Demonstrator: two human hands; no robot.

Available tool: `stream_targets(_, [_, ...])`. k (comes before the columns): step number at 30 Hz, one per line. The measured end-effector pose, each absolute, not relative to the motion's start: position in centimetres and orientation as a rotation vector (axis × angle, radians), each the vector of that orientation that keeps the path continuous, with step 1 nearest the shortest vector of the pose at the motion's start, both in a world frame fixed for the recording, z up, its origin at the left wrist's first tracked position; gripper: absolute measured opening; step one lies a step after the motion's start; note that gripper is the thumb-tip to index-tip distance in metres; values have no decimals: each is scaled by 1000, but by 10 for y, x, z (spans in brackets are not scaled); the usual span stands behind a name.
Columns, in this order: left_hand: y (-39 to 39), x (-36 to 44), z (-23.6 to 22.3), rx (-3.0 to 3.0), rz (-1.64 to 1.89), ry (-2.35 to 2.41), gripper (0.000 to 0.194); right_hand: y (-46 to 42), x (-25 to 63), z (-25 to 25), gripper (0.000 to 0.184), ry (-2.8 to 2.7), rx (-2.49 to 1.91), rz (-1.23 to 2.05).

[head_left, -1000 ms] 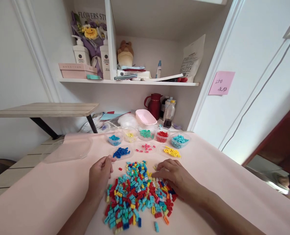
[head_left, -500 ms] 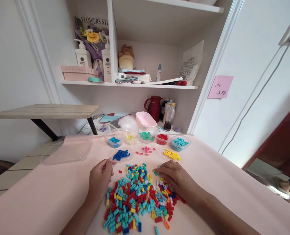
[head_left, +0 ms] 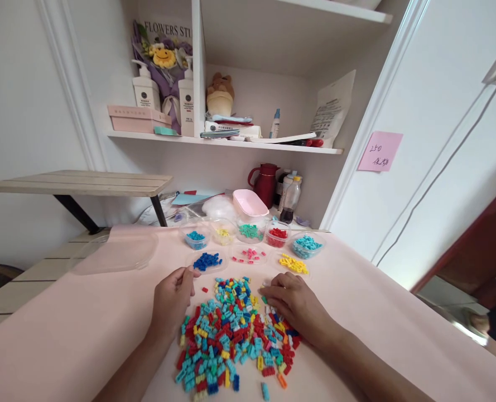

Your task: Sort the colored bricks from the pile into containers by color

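Observation:
A loose pile of small toy building bricks (head_left: 231, 335) in many colours lies in front of me. At its left, my left hand (head_left: 173, 297) is closed, thumb and forefinger pressed together beside the lid-like clear tray of dark blue bricks (head_left: 207, 261); what the fingers hold, if anything, is hidden. My right hand (head_left: 295, 301) rests over the pile's upper right edge with its fingers curled together. A green brick (head_left: 265, 300) shows just under those fingertips, but whether they grip a brick is hidden. One red brick (head_left: 205, 290) lies apart, near my left hand.
Clear containers behind the pile hold sorted bricks: pink (head_left: 249, 256), yellow (head_left: 293, 263), red (head_left: 278, 236), green (head_left: 250, 231) and light blue (head_left: 307, 245). A clear lid (head_left: 116, 251) lies at left. Beyond stand a pink basin (head_left: 250, 204), a red jug (head_left: 265, 184) and a bottle (head_left: 290, 202).
My right hand has shifted slightly left at the pile's edge, fingers still curled. My left hand keeps its closed pose. The whole view has tilted a little.

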State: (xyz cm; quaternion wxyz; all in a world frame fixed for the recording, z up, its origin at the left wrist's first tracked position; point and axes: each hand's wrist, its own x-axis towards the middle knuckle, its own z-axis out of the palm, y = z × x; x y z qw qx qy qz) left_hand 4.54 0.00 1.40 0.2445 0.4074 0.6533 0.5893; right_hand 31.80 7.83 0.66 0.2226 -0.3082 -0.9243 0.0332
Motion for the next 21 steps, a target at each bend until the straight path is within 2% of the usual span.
stream_targets(7, [-1, 46, 15, 1119, 1623, 1785, 39, 75, 309, 6, 26, -2576, -896, 49])
stream_targets(15, [0, 41, 11, 1141, 1596, 1811, 45, 79, 313, 15, 8, -2423, -851, 313])
stream_targets(21, [0, 40, 16, 1149, 1569, 1839, 48, 85, 352, 44, 11, -2120, -1054, 503])
